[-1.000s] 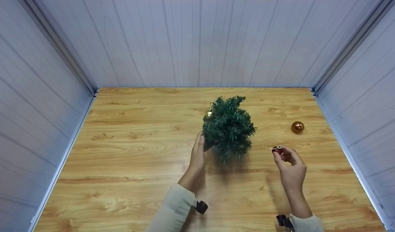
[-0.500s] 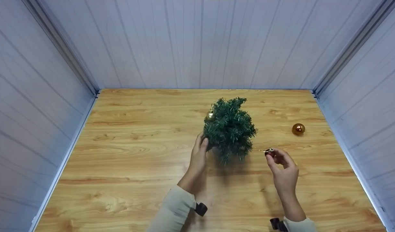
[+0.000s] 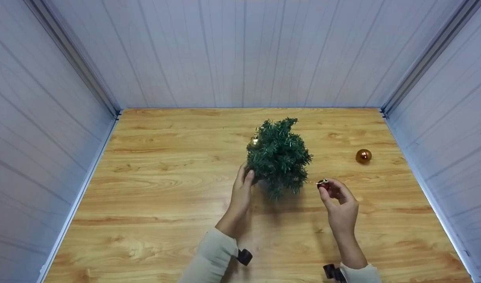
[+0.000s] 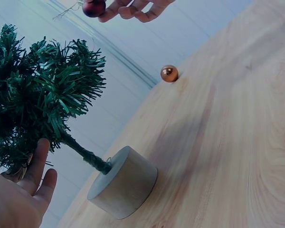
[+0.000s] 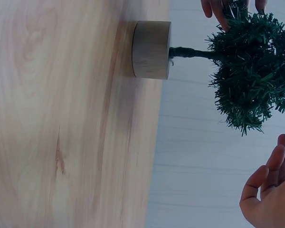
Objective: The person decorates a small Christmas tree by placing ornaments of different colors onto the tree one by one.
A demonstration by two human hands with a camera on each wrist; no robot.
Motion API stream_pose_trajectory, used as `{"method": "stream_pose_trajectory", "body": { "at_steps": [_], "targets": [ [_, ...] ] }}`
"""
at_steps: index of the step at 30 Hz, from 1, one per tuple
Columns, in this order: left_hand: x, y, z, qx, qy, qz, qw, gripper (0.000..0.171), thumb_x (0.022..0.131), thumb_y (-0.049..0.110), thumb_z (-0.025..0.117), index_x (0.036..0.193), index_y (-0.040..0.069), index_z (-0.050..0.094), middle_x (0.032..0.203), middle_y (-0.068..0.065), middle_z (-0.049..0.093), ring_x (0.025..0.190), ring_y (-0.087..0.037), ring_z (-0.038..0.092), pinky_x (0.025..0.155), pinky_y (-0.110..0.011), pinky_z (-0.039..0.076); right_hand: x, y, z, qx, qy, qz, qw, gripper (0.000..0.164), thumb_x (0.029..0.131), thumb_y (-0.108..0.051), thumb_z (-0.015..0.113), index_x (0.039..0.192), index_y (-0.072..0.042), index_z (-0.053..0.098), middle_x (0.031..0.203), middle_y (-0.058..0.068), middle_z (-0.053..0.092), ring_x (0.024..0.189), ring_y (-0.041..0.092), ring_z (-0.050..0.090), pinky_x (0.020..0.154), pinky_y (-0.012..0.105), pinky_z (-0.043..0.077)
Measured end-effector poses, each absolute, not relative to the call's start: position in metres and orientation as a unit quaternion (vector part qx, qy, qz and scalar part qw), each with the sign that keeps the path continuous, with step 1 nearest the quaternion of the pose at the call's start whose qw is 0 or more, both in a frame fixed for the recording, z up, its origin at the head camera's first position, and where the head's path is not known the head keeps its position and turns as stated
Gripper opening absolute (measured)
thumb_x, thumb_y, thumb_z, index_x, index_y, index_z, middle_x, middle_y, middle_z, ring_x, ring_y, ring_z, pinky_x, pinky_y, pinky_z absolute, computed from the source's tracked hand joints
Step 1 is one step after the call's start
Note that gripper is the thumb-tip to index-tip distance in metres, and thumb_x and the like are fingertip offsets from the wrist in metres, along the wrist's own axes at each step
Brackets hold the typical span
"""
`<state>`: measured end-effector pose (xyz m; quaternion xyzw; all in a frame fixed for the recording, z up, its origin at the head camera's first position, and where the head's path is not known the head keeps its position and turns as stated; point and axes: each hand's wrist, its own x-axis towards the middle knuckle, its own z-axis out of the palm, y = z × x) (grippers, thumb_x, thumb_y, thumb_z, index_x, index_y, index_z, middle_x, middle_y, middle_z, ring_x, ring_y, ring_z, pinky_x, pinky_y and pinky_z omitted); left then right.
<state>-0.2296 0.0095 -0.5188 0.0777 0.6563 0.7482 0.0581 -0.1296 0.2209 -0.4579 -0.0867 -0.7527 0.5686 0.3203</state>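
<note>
Now the right hand (image 3: 342, 211), pinching the red bauble (image 4: 94, 8), has come left, nearer the green tree (image 3: 279, 155) (held by the left hand (image 3: 240, 192)).

No text, label, brand, number or sign can be read — none on the tree (image 3: 279, 157), its base (image 4: 126, 185), the copper ball (image 3: 363, 156) at the tree's three o'clock in the head view, or the surface (image 3: 146, 204)

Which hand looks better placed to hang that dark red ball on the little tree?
Probably the right hand: it pinches the dark red ball just to the right of the little tree. The left hand touches the tree's opposite side and holds no ball, so it seems better suited to steadying.
</note>
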Motion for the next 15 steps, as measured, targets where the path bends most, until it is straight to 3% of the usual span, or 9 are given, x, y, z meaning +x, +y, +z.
{"method": "stream_pose_trajectory", "body": {
  "at_steps": [6, 15],
  "targets": [
    [-0.228, 0.007, -0.521, 0.066, 0.666, 0.741, 0.058, 0.056, 0.107, 0.031, 0.039, 0.155, 0.004, 0.025, 0.156, -0.023, 0.031, 0.143, -0.039, 0.031, 0.113, -0.052, 0.032, -0.131, 0.214, -0.456, -0.074, -0.756, 0.571, 0.312, 0.022, 0.084, 0.009, 0.069, 0.106, 0.012, 0.067, 0.088, -0.011, 0.067, 0.078, 0.004, 0.062, 0.07, 0.016, 0.05],
    [-0.229, 0.009, -0.52, 0.072, 0.654, 0.751, 0.053, 0.055, 0.107, 0.028, 0.04, 0.154, 0.002, 0.026, 0.153, -0.025, 0.034, 0.141, -0.039, 0.035, 0.11, -0.049, 0.038, -0.137, 0.206, -0.449, -0.053, -0.757, 0.572, 0.312, 0.023, 0.084, 0.01, 0.069, 0.107, 0.012, 0.067, 0.089, -0.011, 0.066, 0.079, 0.004, 0.062, 0.072, 0.016, 0.05]
  ]
}}
